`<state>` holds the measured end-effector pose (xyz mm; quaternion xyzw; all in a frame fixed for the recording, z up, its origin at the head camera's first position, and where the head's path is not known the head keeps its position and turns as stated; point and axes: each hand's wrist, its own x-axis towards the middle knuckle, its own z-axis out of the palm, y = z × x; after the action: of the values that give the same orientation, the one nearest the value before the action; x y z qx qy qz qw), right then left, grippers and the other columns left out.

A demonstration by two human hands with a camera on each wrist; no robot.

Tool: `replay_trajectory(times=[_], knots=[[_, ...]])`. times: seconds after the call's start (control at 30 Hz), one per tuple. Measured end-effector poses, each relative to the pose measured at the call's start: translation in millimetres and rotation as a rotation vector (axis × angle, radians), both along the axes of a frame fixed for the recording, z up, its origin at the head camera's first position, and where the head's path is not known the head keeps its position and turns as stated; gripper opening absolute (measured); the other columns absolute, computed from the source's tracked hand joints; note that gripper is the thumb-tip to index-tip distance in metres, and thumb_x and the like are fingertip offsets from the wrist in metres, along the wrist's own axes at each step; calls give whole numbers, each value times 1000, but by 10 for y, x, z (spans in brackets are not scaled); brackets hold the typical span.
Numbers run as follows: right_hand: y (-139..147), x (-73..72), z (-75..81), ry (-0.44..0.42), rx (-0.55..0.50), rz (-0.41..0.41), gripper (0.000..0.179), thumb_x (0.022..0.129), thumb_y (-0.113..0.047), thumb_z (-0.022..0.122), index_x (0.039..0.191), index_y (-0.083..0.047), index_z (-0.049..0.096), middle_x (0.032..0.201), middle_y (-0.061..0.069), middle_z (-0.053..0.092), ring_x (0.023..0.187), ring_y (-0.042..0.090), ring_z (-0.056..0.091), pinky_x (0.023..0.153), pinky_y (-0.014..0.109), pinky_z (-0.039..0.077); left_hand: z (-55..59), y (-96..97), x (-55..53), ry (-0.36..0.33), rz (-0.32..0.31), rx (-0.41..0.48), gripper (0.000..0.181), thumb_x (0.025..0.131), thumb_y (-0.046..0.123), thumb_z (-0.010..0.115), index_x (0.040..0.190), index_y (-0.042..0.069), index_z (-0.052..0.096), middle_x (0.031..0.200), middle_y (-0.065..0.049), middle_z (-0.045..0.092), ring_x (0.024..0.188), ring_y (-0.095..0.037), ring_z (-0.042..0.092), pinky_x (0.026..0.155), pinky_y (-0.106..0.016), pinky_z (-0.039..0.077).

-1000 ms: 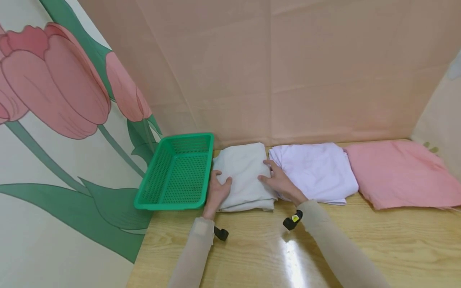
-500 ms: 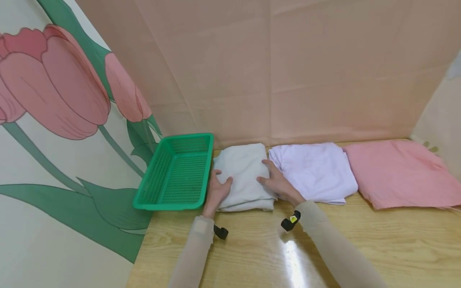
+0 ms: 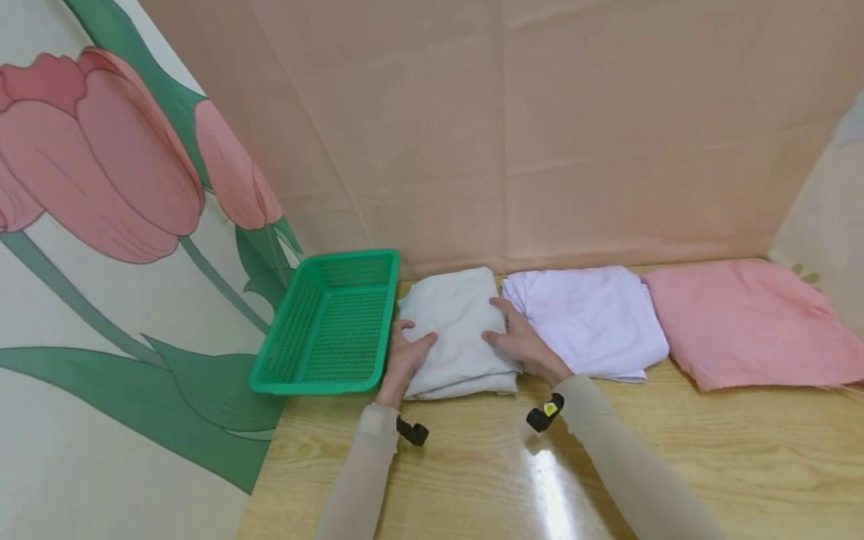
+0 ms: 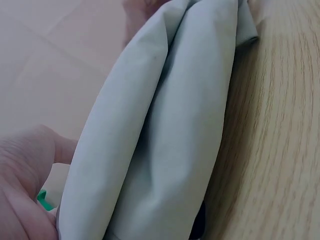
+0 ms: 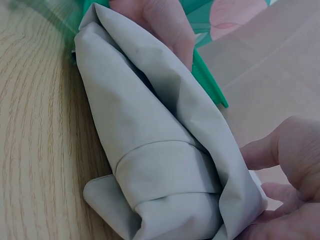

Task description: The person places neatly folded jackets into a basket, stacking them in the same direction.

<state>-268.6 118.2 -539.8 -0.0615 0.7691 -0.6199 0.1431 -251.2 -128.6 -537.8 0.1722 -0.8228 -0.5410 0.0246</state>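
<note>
A folded pale grey cloth [image 3: 460, 315] lies between my two hands on the wooden table. My left hand [image 3: 407, 356] grips its left side, thumb on top and fingers down along the edge. On the opposite side my right hand [image 3: 525, 343] holds it the same way, thumb over the top layer. Thick rolled layers of the grey cloth [image 4: 185, 110] fill the left wrist view, with the left hand [image 4: 25, 175] at the lower left. In the right wrist view the stacked folds show near the table, beside the right hand [image 5: 300, 180]. Some fingertips are hidden by the cloth.
A green plastic basket [image 3: 390, 319] stands just left of the left hand, nothing in it. To the right lie a folded lavender cloth [image 3: 590, 322] and a pink cloth [image 3: 749, 322]. A beige curtain [image 3: 540, 150] hangs behind, and a tulip-painted wall [image 3: 88, 315] borders the left.
Both hands keep their hold on the sides of the grey cloth. Its near folded edge has shifted very slightly; the basket and the other cloths stay put.
</note>
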Motion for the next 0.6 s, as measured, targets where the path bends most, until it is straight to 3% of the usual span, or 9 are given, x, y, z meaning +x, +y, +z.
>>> replay_trajectory(times=[0.3,0.6], knots=[[-4,4,-31,7,-14,-28,79,104,-10,66,170,-18,24,179,18,7,164,41,5,131,64,10,44,11,-9,81,-29,-24,59,88,25,84,133,5,52,146,-25,52,131,-37,48,113,-51,41],[-6,34,-20,21,-13,-41,78,103,-8,66,169,-16,26,179,18,10,164,42,7,131,64,9,29,13,-19,45,-47,-9,61,88,25,85,133,5,49,149,-26,50,130,-37,48,113,-50,41]])
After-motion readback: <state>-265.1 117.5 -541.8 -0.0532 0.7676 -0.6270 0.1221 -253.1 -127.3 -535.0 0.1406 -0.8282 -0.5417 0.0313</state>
